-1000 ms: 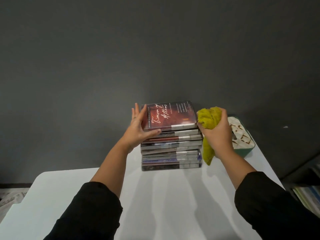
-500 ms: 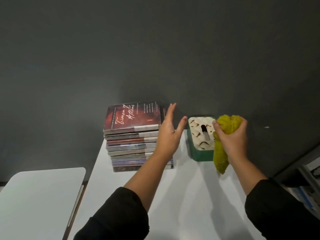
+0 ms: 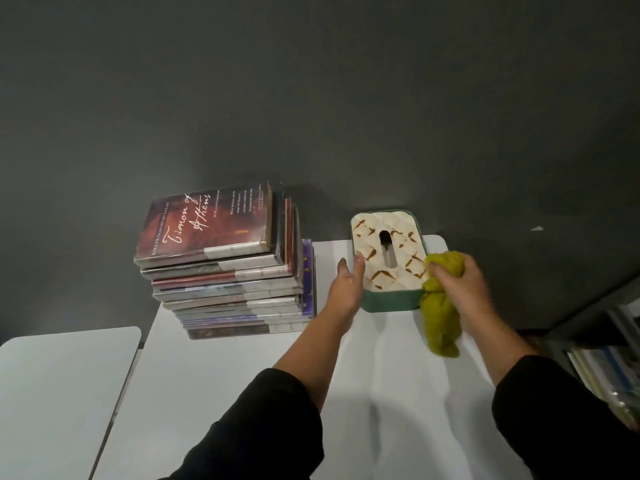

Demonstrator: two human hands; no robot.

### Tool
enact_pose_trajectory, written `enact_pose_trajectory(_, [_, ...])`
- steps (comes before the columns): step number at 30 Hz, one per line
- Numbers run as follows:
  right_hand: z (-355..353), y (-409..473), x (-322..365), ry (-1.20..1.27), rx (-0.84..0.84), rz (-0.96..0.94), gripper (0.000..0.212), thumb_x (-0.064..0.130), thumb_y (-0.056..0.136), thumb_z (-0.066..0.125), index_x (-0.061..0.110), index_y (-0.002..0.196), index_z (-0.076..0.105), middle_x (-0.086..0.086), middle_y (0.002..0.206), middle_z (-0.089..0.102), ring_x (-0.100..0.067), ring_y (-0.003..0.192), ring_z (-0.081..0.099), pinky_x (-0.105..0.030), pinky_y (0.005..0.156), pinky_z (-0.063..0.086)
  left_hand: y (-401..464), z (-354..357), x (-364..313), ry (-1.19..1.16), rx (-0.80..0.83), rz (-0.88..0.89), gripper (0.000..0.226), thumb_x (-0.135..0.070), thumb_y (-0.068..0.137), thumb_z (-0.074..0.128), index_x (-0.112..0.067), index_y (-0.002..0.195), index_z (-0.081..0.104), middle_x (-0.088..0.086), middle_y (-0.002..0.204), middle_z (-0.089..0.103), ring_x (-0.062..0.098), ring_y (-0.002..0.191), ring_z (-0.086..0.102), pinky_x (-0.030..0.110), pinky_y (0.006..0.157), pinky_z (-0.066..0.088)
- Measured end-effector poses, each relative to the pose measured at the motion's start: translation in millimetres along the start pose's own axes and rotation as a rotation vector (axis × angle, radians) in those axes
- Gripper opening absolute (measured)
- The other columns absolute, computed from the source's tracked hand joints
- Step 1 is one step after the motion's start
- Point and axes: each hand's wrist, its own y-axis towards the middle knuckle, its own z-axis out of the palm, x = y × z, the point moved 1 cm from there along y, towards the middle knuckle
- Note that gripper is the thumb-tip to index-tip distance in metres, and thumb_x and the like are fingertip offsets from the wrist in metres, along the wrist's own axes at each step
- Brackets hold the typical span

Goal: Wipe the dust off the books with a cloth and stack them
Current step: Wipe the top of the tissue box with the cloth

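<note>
Right hand grips the yellow cloth beside the tissue box; left hand (fingers straight) touches it.

My right hand is a bit blurry, and it hides the top of the cloth and one corner of the tissue box. My left hand covers part of the box's side. The small words on the top book are too tiny to read. The shelf at the right edge is cut off.
</note>
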Motion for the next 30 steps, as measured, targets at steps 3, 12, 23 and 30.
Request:
enact_pose_trajectory(3, [2.1, 3.8, -4.3, 0.029, 0.053, 0.062, 0.049, 0.029, 0.085, 0.065, 0.018, 0.130, 0.046, -0.008, 0.121, 0.054, -0.029, 0.109, 0.052, -0.035, 0.087, 0.042, 9.6, 4.6, 6.5, -0.031, 0.037, -0.007, 0.053, -0.050, 0.099, 0.030, -0.021, 0.143, 0.033, 0.008, 0.136, 0.052, 0.024, 0.120, 0.053, 0.034, 0.090, 0.046])
enact_pose_trajectory(12, [-4.9, -30.8, -1.6, 0.084, 0.051, 0.028, 0.037, 0.018, 0.086, 0.063, 0.016, 0.121, 0.050, -0.003, 0.104, 0.053, -0.018, 0.092, 0.050, -0.028, 0.075, 0.037, -15.3, -2.0, 14.4, 0.019, 0.057, 0.068, 0.049, -0.048, 0.100, 0.027, -0.023, 0.142, 0.031, 0.005, 0.136, 0.050, 0.016, 0.117, 0.050, 0.024, 0.081, 0.043])
enact_pose_trajectory(23, [-19.4, -147.8, -26.7, 0.024, 0.039, 0.021, 0.036, 0.017, 0.084, 0.066, 0.020, 0.117, 0.050, -0.007, 0.106, 0.058, -0.024, 0.095, 0.055, -0.032, 0.076, 0.043, -108.3, -41.5, 50.5, 0.073, 0.176, 0.145, 0.050, -0.048, 0.099, 0.029, -0.025, 0.143, 0.030, -0.002, 0.133, 0.049, 0.009, 0.108, 0.046, 0.019, 0.078, 0.043])
enact_pose_trajectory(30, [3.0, -218.0, -55.1, 0.006, 0.079, 0.052, 0.034, 0.020, 0.085, 0.067, 0.022, 0.114, 0.050, -0.006, 0.103, 0.059, -0.024, 0.093, 0.058, -0.033, 0.074, 0.048, -150.2, -89.3, 88.9, 0.121, 0.234, 0.113, 0.053, -0.049, 0.097, 0.031, -0.025, 0.144, 0.028, 0.000, 0.143, 0.045, 0.016, 0.122, 0.048, 0.023, 0.086, 0.040])
